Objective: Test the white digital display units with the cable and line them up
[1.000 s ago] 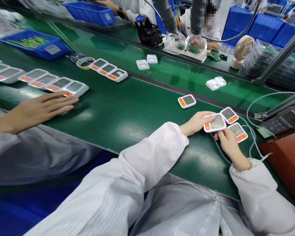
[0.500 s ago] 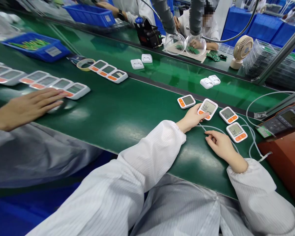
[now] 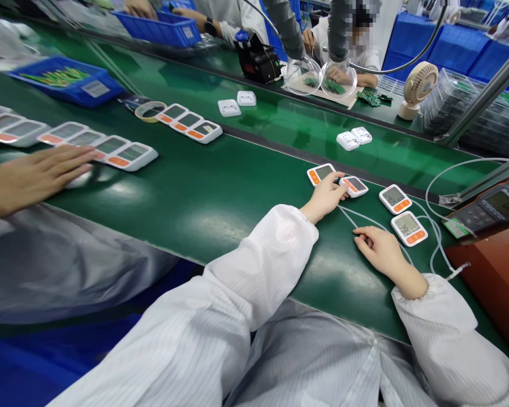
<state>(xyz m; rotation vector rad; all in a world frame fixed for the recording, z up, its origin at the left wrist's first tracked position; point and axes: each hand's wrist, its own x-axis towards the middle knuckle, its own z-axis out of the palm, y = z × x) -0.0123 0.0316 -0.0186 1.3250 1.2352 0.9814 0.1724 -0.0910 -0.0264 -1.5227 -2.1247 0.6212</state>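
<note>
My left hand (image 3: 327,195) is closed on the edge of a small white monitor (image 3: 355,186) with orange buttons, held tilted above the bench. Its raised fingers partly cover a second monitor (image 3: 317,176), whose screen is blank. To the right lie two more monitors, an upper one (image 3: 395,199) and a lower one (image 3: 409,228), both with digits on their screens. My right hand (image 3: 379,250) rests on the green bench with curled fingers, and a thin clear tube (image 3: 348,217) runs to its fingertips. The tube's end is hidden there.
At the right a meter (image 3: 503,206) stands by an orange-brown box (image 3: 487,265). White square pieces (image 3: 354,138) lie on the green strip beyond the dark rail. Leftward, a co-worker's hand (image 3: 38,175) touches a row of monitors (image 3: 131,155) near a blue bin (image 3: 68,82).
My left hand has moved slightly left and tipped its monitor flatter, so its digits no longer show. The white pieces beyond the rail have shifted left. The co-worker's hand has slid left. My right hand stays put.
</note>
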